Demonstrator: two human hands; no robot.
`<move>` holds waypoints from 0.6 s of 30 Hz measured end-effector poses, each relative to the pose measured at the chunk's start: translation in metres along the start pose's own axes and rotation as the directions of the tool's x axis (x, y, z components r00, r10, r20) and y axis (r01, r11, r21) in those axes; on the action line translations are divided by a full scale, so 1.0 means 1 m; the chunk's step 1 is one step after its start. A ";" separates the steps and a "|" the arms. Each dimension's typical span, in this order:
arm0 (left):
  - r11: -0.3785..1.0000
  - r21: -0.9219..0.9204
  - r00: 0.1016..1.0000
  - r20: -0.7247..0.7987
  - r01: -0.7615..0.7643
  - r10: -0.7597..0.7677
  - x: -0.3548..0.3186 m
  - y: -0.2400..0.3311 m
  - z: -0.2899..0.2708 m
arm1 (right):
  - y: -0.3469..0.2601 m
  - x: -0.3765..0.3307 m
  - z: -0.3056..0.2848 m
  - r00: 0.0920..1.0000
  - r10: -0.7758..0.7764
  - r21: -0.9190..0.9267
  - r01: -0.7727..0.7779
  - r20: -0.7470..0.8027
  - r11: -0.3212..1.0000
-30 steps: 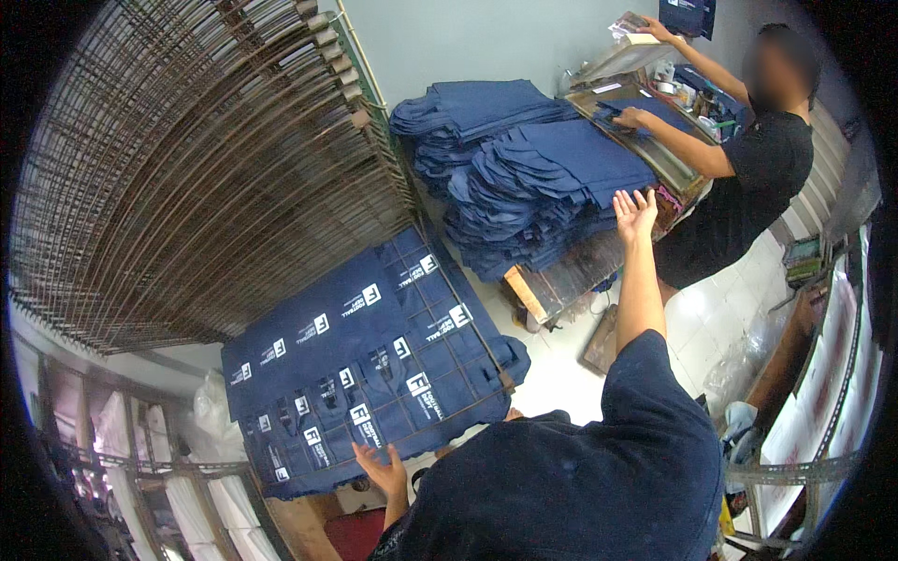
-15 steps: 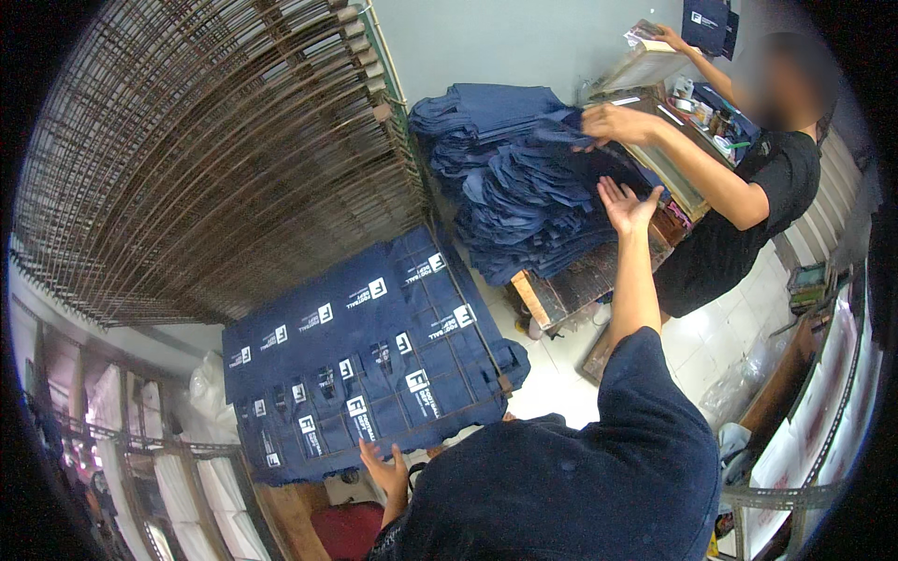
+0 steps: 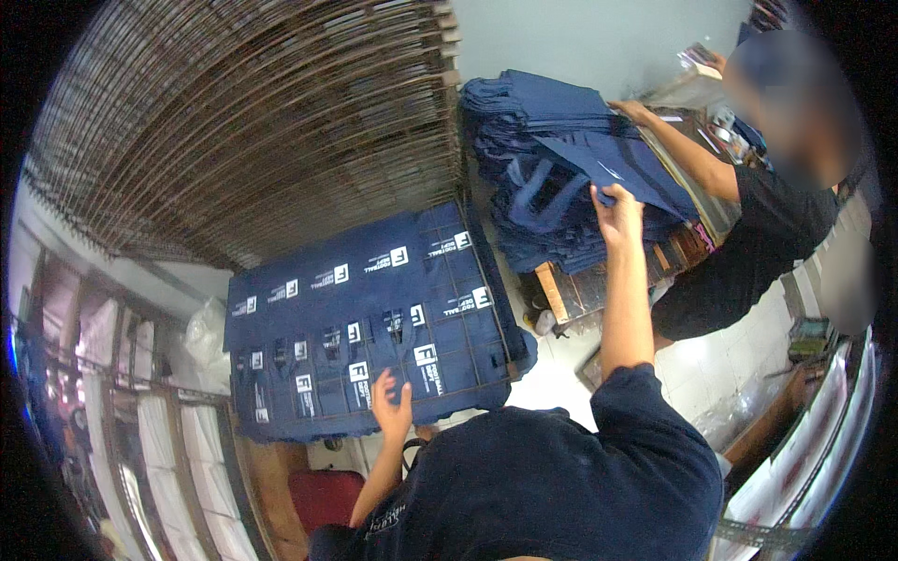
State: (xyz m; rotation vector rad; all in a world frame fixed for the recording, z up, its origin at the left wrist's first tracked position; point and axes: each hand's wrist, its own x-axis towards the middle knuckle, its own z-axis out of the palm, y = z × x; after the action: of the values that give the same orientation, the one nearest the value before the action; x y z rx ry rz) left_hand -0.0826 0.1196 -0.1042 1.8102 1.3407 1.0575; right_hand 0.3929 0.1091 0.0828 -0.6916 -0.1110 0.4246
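Note:
My right hand (image 3: 618, 215) reaches forward and pinches the near corner of a navy fabric piece (image 3: 613, 166) with a small white print. That piece lies slanted over a tall, uneven stack of navy fabric pieces (image 3: 524, 220). Fingers spread, my left hand (image 3: 391, 404) holds nothing. It hovers at the near edge of a wire drying rack (image 3: 472, 383), where navy pieces with white prints (image 3: 318, 318) are laid out in rows. A co-worker's hand (image 3: 631, 111) is at the far right edge of the stack.
Many raised wire racks (image 3: 253, 122) tilt up at the left. On the right, a co-worker in a black shirt (image 3: 786, 215) stands by a worktable (image 3: 594, 290) with bottles behind. A red seat (image 3: 325, 500) sits below the rack, and shelves with white sheets (image 3: 201, 449) line the lower left.
My right hand has gone from an open palm to a pinch on the fabric piece. The co-worker's near hand has moved to the stack's far edge. The view has shifted slightly.

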 end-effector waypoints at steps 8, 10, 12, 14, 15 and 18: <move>0.099 -0.361 0.339 0.922 0.927 0.189 0.058 0.123 0.062 | -0.059 -0.156 0.043 0.964 0.209 -0.148 -0.186 0.162 0.971; -0.060 -0.305 0.300 0.854 0.951 0.425 0.056 0.157 0.061 | -0.059 -0.186 0.034 0.865 0.365 -0.334 -0.250 0.345 0.909; -0.186 -0.395 0.433 0.862 0.900 0.264 0.052 0.152 0.048 | -0.053 -0.214 0.033 0.816 0.465 -0.403 -0.318 0.345 0.858; -0.210 -0.487 0.514 0.852 0.848 0.100 0.058 0.175 0.016 | -0.047 -0.234 0.037 0.727 0.602 -0.456 -0.435 0.330 0.776; -0.156 -0.475 0.477 0.878 0.866 -0.022 0.059 0.171 -0.001 | -0.041 -0.235 0.040 0.688 0.650 -0.470 -0.480 0.323 0.741; -0.052 -0.541 0.519 0.826 0.839 -0.220 0.056 0.094 -0.016 | -0.010 -0.223 0.035 0.576 0.765 -0.524 -0.574 0.289 0.630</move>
State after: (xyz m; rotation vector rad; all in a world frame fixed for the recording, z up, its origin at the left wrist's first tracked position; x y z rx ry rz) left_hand -0.0465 0.1483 -0.0039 0.2910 0.5945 0.5089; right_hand 0.1853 0.0312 0.1251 -0.9925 -0.4263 1.3858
